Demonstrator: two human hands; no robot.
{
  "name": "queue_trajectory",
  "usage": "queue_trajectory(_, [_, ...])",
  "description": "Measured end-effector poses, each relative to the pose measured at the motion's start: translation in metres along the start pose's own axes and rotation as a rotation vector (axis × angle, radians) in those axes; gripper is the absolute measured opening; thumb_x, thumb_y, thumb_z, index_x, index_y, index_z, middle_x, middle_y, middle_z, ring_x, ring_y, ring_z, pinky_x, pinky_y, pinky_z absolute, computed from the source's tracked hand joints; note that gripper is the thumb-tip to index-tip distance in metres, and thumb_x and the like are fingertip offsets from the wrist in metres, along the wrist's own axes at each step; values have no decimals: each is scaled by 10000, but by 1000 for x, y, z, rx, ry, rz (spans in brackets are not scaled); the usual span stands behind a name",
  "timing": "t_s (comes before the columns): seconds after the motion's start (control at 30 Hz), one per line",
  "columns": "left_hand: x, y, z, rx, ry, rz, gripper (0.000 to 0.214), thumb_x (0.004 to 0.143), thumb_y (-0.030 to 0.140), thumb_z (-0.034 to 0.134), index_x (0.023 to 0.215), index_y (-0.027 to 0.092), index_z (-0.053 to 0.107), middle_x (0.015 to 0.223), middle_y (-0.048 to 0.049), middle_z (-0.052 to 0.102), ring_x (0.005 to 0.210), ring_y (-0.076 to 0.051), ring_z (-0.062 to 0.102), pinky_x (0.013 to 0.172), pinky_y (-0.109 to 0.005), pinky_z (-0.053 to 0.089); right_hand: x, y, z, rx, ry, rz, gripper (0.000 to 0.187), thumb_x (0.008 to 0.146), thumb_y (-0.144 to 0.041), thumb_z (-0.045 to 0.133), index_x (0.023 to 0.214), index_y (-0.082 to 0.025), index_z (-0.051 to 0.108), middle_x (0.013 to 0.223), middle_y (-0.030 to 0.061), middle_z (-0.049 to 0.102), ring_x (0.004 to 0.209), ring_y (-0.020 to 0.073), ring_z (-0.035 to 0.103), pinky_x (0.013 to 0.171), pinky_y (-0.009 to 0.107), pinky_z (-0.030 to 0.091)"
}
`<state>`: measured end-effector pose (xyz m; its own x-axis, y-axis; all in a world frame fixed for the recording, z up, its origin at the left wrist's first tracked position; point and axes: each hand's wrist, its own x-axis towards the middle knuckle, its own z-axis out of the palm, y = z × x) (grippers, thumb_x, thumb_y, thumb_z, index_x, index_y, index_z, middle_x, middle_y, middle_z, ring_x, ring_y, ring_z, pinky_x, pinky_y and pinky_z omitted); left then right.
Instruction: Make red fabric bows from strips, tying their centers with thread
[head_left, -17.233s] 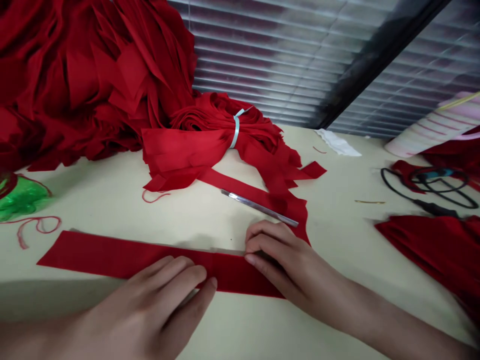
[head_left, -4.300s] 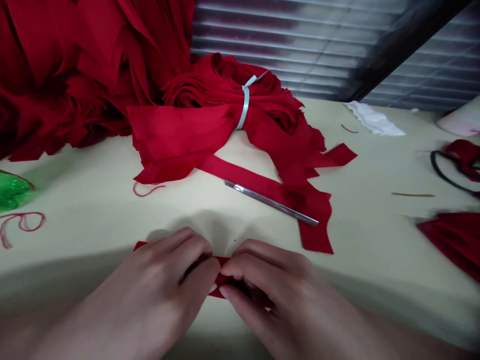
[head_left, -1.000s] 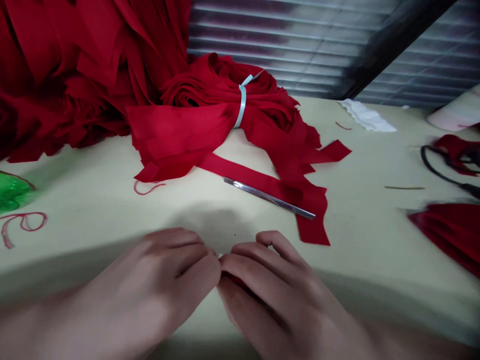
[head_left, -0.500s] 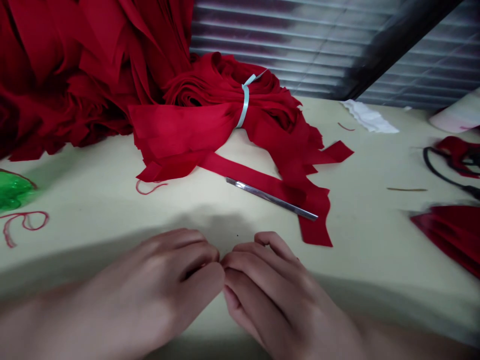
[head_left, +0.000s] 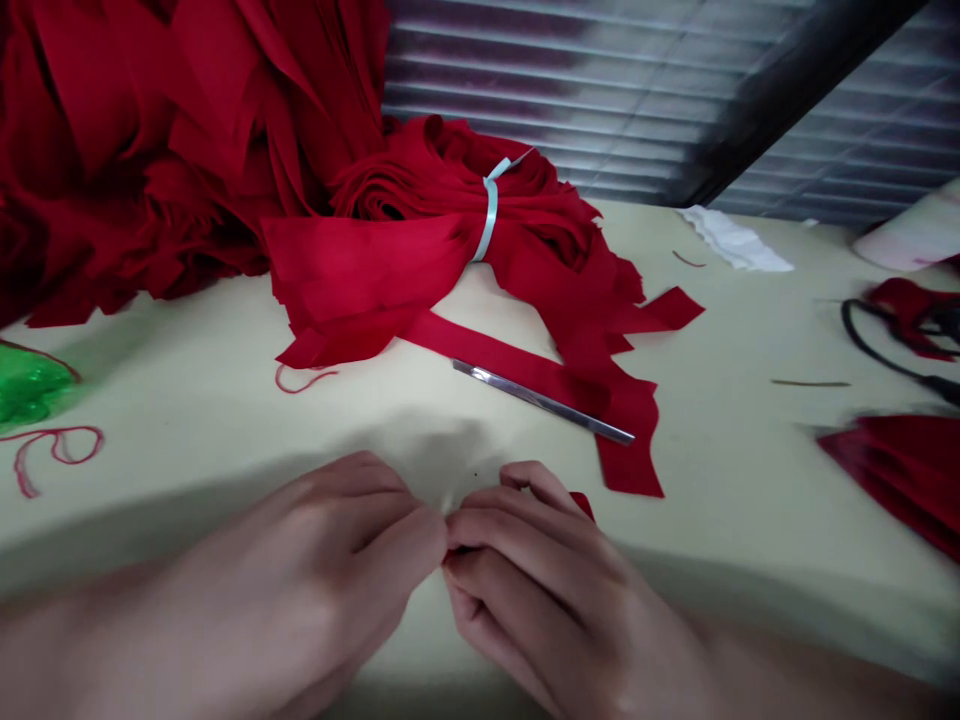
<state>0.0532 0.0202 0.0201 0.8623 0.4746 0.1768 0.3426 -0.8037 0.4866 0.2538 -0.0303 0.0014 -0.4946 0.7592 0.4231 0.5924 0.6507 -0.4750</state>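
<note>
Doing it well: I think the hands should be pinching softly and evenly, so the fold is staying neat.
Table [head_left: 720, 340]: lying pale under everything.
Left hand [head_left: 330, 560]: lying knuckles up, fingers curling tight, tips pinching the red piece.
Right hand [head_left: 540, 580]: curling tight too, covering it.
Red piece [head_left: 582, 503]: hiding under both hands near the table's front edge, only a corner showing.

Head camera looks down, close over left hand [head_left: 322, 570], right hand [head_left: 547, 590].
</note>
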Motion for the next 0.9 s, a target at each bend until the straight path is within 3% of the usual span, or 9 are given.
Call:
queue_trajectory(0.17, [-3, 5, 8, 19, -45, -20, 143, 860, 72, 442, 854, 191, 520, 752, 2, 559, 698, -156, 507, 669, -302, 434, -1, -1, 1, 3, 31, -1, 167, 819, -17, 491, 712, -122, 565, 821, 42, 640, 790, 137, 576, 871, 338, 385])
queue_trajectory(0.37, [2, 4, 7, -96, -71, -63, 179, 855, 34, 394, 756, 167, 462, 675, 4, 518, 634, -137, 435, 559, -270, 358, 0, 1, -2, 32, -4, 15, 181, 833, -36, 474, 697, -139, 534, 769, 24, 630, 743, 127, 571, 820, 339, 385])
queue_trajectory(0.63, [1, 3, 10, -130, -26, -40, 206, 825, 9, 440, 727, 178, 373, 674, 24, 492, 644, -111, 415, 547, -248, 317, 7, -2, -7, 16, 22, 96, 137, 846, -57, 486, 807, -161, 566, 709, 0, 620, 737, 135, 576, 747, 311, 395])
queue_trajectory(0.9, [6, 4, 8, -61, -13, 16, 199, 850, 19, 415, 712, 162, 417, 678, 12, 507, 643, -123, 412, 575, -275, 342, 7, 2, -2, 14, -5, 75, 196, 755, -1, 447, 669, -171, 399, 655, -25, 550, 662, 104, 509, 707, 297, 363])
